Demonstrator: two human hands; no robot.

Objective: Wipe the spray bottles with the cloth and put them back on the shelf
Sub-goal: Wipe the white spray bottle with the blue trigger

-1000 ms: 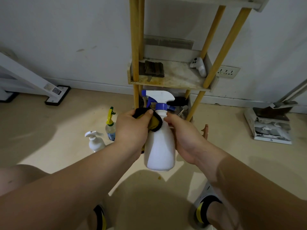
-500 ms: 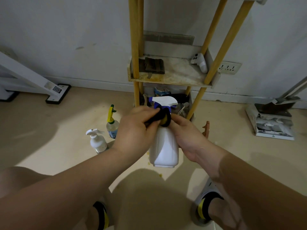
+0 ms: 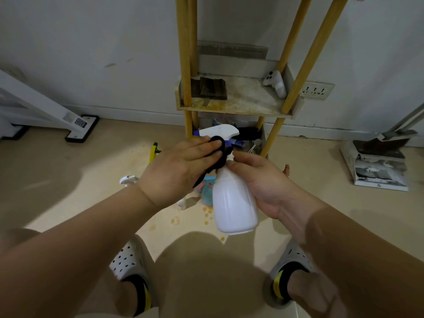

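Note:
A white spray bottle (image 3: 234, 203) with a white-and-blue trigger head is held in front of me, above the floor. My right hand (image 3: 261, 182) grips its shoulder and neck from the right. My left hand (image 3: 181, 171) holds a dark cloth (image 3: 218, 154) wrapped against the bottle's neck, just under the trigger head. Behind my left hand on the floor stand a yellow-topped spray bottle (image 3: 153, 151) and a white pump bottle (image 3: 128, 180), both mostly hidden. The wooden shelf (image 3: 236, 104) stands right ahead against the wall.
The shelf's middle board carries a dark folded cloth (image 3: 212, 88) and a white controller (image 3: 276, 83). Its bottom level holds clutter. A teal object (image 3: 207, 191) lies on the floor below my hands. A dustpan set (image 3: 378, 166) sits right, a white stand foot (image 3: 80, 127) left.
The cloth has moved from the bottle's shoulder up around its neck under the trigger. The bottle has tilted and come lower and closer to me; my view has dipped toward my feet.

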